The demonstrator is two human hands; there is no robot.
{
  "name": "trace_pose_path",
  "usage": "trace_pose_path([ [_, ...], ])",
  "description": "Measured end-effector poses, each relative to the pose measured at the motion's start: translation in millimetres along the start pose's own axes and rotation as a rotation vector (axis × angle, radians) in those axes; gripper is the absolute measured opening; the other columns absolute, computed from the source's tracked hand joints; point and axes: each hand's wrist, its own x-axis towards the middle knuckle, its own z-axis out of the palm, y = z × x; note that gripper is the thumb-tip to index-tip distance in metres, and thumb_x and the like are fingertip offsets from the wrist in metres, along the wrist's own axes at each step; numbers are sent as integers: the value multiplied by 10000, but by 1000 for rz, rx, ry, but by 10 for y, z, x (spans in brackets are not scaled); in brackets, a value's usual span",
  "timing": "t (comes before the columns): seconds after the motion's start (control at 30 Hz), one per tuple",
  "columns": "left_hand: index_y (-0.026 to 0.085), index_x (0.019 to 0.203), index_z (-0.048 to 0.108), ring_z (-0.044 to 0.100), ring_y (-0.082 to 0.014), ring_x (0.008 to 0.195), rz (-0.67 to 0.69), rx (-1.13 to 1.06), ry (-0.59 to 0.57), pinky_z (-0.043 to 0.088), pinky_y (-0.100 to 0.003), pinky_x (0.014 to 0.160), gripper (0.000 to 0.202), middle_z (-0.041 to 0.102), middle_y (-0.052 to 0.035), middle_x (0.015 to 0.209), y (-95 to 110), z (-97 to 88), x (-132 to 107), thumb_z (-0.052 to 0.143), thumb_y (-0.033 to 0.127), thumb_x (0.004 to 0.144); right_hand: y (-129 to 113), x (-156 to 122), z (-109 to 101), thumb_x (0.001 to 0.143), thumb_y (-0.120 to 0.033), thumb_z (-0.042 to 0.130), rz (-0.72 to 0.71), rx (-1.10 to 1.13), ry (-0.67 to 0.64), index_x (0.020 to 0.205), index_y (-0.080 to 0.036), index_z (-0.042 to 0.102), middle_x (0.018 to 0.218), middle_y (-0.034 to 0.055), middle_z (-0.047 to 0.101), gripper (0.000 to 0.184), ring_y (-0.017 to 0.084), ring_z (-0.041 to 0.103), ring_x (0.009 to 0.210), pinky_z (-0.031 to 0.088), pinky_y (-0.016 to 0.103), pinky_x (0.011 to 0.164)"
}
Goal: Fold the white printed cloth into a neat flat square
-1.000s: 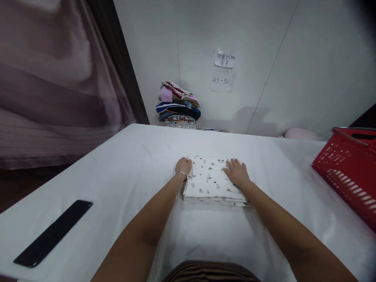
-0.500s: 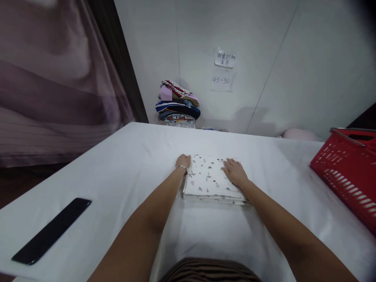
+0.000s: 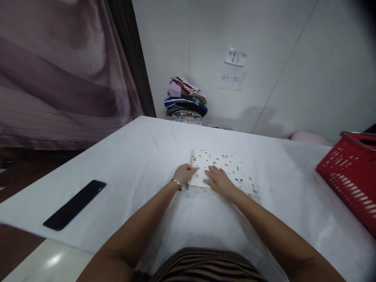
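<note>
A folded white cloth with small grey and brown printed motifs lies flat in the middle of the table, several layers thick. At its left edge, my left hand, with a bracelet at the wrist, has thumb and fingers closed on the cloth's border. My right hand rests palm down on top, left of the cloth's centre, its fingers stretched out and slightly apart. The fingertips of the left hand are partly hidden by the cloth's edge.
A white cover lies over the table. To the left is a long black flat object; on the right stands a red plastic basket. Folded textiles are stacked by the wall beyond the far edge. A pinkish curtain hangs at left.
My left hand has come nearer to me along the cloth's left edge. The right hand has slid left and nearer across its top. The camera view has shifted slightly.
</note>
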Motion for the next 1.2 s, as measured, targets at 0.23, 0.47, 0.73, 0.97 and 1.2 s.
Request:
trace_pose_path([
  [0.23, 190, 686, 554, 553, -139, 653, -45, 27, 93, 379, -234, 583, 156, 611, 1, 670, -80, 101, -146, 498, 303, 779, -119, -30, 150, 941, -462, 282, -59, -62, 29, 1346, -216, 419, 1487, 101, 258, 494, 250, 176, 1374, 143, 468, 1086],
  [0.47, 145, 1096, 542, 517, -215, 1098, 437, 273, 332, 400, -340, 924, 309, 568, -119, 1184, 112, 119, -310, 424, 298, 855, -154, -25, 176, 939, -448, 320, -73, -113, 95, 1342, -222, 427, 1459, 104, 320, 474, 257, 233, 1353, 190, 487, 1070],
  [0.73, 186, 1253, 493, 275, -266, 1344, 586, 470, 109, 278, -500, 1051, 455, 404, -113, 1410, -65, 381, -364, 350, 432, 897, -48, -331, 212, 908, -425, 419, -93, -175, 140, 1368, -159, 387, 1440, 118, 351, 532, 256, 272, 1341, 228, 464, 1077],
  [0.97, 168, 1292, 461, 224, -258, 1365, 545, 489, 78, 263, -507, 1062, 500, 350, -93, 1445, -67, 362, -375, 319, 446, 902, 342, -1070, 291, 896, -303, 447, 6, -240, 287, 1390, -158, 351, 1429, 115, 367, 524, 233, 288, 1338, 222, 474, 1091],
  [1.2, 156, 1284, 467, 207, -247, 1372, 519, 359, 54, 283, -461, 1069, 516, 336, -104, 1452, -95, 378, -326, 356, 455, 879, 715, -1314, 44, 899, -350, 422, 259, -2, 379, 1257, -207, 530, 1330, 93, 505, 400, 251, 395, 1277, 288, 494, 1050],
])
